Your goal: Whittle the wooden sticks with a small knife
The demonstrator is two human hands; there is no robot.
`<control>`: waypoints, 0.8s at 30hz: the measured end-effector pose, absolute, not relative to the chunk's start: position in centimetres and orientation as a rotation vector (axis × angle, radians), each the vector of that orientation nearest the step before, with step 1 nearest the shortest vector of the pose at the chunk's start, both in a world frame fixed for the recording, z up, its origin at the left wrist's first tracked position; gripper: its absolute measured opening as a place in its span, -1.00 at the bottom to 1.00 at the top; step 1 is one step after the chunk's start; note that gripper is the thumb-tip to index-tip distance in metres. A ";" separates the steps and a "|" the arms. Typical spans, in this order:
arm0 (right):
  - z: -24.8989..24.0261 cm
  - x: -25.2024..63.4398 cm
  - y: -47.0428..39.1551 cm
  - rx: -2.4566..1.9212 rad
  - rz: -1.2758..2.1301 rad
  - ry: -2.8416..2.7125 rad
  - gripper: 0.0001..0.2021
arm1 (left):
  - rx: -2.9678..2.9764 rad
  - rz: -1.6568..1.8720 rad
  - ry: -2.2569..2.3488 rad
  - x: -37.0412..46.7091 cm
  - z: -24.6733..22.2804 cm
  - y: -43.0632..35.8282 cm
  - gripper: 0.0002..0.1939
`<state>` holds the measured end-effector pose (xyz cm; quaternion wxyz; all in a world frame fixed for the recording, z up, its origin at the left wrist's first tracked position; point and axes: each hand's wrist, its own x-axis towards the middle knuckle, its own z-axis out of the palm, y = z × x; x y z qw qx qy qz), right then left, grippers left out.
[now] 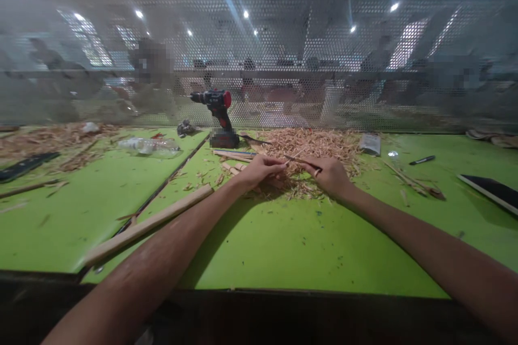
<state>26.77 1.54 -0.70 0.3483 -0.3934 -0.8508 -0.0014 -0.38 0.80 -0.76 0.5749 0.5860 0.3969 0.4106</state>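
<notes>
Over the green table [275,242], my left hand [262,171] is closed in a pinch on a small, thin piece of wood whose tip shows between the fingers. My right hand [329,175] grips a slim knife [301,160], its dark blade pointing left toward the fingers of my left hand. A ring-like shape shows on a finger of the right hand. Beneath and behind both hands lies a heap of pale wood shavings [311,143]. Thin wooden sticks [234,155] lie just left of my left hand.
A cordless drill [220,113] stands behind my left hand. A long wooden strip [149,223] lies beside my left forearm. Farther left is a plastic bottle [149,145]. At right are a black marker [422,160] and a dark flat object [491,191]. A perforated screen [275,64] rises behind.
</notes>
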 end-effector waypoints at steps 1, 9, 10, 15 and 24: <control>-0.8 26.5 1.3 -0.997 -0.010 -2.228 -0.60 | 1.388 0.964 0.916 -0.4 -0.8 0.9 -0.59; -1.3 25.6 0.7 -1.003 -0.100 -2.291 -0.64 | 1.431 0.990 0.909 -0.2 -0.6 0.5 -0.54; -1.3 25.5 0.6 -1.006 -0.118 -2.290 -0.65 | 1.425 0.996 0.914 -0.2 -0.5 0.4 -0.55; -1.4 25.5 0.4 -1.017 -0.187 -2.289 -0.63 | 1.360 1.024 0.903 -0.1 -0.4 0.2 -0.56; -0.6 25.8 0.6 -1.084 -0.197 -2.324 -0.54 | 1.308 1.002 0.936 0.0 0.0 -0.4 -0.62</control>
